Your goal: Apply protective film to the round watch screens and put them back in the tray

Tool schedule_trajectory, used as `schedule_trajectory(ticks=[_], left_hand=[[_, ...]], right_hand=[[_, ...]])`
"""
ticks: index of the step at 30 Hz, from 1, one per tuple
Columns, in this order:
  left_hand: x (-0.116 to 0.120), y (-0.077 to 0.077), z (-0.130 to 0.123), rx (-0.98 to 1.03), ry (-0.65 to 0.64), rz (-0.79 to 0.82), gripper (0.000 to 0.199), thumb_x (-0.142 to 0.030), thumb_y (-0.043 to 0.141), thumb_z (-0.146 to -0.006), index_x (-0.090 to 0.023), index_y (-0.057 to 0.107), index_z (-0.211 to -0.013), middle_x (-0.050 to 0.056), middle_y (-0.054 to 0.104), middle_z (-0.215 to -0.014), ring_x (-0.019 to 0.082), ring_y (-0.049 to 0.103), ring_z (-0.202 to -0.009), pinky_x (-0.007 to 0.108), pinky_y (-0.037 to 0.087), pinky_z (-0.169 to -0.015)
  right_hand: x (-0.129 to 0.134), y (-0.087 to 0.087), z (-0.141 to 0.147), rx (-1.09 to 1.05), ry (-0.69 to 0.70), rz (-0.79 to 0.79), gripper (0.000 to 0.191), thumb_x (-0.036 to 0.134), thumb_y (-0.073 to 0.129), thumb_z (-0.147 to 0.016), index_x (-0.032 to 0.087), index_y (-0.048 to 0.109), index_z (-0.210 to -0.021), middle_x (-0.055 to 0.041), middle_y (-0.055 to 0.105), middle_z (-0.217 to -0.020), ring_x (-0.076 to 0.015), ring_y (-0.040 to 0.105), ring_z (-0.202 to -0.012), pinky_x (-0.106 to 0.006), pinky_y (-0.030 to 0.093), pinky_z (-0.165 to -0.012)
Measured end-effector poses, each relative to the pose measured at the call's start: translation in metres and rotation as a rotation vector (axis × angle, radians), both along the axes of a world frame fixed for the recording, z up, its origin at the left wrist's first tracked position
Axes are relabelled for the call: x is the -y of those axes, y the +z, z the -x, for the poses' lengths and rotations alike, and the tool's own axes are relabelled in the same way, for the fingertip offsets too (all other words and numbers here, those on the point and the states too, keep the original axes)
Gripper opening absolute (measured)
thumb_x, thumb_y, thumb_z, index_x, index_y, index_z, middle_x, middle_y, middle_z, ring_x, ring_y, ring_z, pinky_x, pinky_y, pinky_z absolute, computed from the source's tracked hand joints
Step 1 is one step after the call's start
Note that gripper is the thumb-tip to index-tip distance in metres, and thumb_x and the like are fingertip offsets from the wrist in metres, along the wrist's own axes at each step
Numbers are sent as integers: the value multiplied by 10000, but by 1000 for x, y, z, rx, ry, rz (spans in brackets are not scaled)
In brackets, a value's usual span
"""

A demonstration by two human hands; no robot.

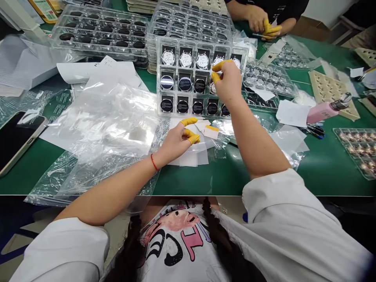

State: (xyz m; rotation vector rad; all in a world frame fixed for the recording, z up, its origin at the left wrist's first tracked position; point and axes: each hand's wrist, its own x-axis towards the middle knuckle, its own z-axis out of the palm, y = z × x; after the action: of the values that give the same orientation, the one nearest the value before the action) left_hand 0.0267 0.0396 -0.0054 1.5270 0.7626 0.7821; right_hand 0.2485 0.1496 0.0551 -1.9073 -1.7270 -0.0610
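Observation:
A clear plastic tray stands tilted up against stacked trays, its pockets holding silver-white discs along the top and mostly black ones below. Over its right part is my right hand, with yellow finger covers; thumb and index finger are slightly apart at a fourth-column disc, and nothing shows between them. My left hand hovers low in front of the tray, its yellow-covered fingers curved and apart, holding nothing visible. Just right of its fingertips lies a small white block with a yellow edge, beside a thin pointed item.
Clear plastic bags and papers cover the left. A phone lies at the far left. Stacked trays stand behind. At right are a pink bottle, pens and more trays. Another person's hands work at the back right.

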Motion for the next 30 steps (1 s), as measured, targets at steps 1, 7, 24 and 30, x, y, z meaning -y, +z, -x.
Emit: schedule_trajectory(ticks=[1,7,24,30], left_hand=[[0,0,0,1,-4,-3,522,-189,643,-816,-181,481,-1312,-7,724,-776,152,714,-780,321,539,-765],[1,4,-2,50,-48,90,497,-166,668,-807,-180,501,-1275,28,742,-910,164,718,-938,343,543,-911],[-2,12,-5,203,-66,397,407,-332,658,-878,-179,518,-1228,-3,659,-851,96,654,-720,303,568,-804],[-2,-7,-6,152,-134,139,790,-303,801,-747,-264,365,-1405,15,662,-964,156,689,-843,351,577,-829]], right_hand=[[3,5,-4,44,-5,66,152,140,526,-916,105,649,-999,-102,644,-1110,-187,592,-1006,-371,427,-899],[-8,-2,-27,313,132,226,149,136,697,-819,122,610,-939,-134,633,-1139,-250,509,-1107,-422,407,-930],[127,-25,25,-697,603,252,151,332,669,-850,218,645,-947,-12,669,-924,-154,632,-838,-380,542,-807],[130,-40,26,-833,479,299,135,277,686,-823,211,619,-920,-11,651,-904,-152,622,-850,-366,546,-797]])
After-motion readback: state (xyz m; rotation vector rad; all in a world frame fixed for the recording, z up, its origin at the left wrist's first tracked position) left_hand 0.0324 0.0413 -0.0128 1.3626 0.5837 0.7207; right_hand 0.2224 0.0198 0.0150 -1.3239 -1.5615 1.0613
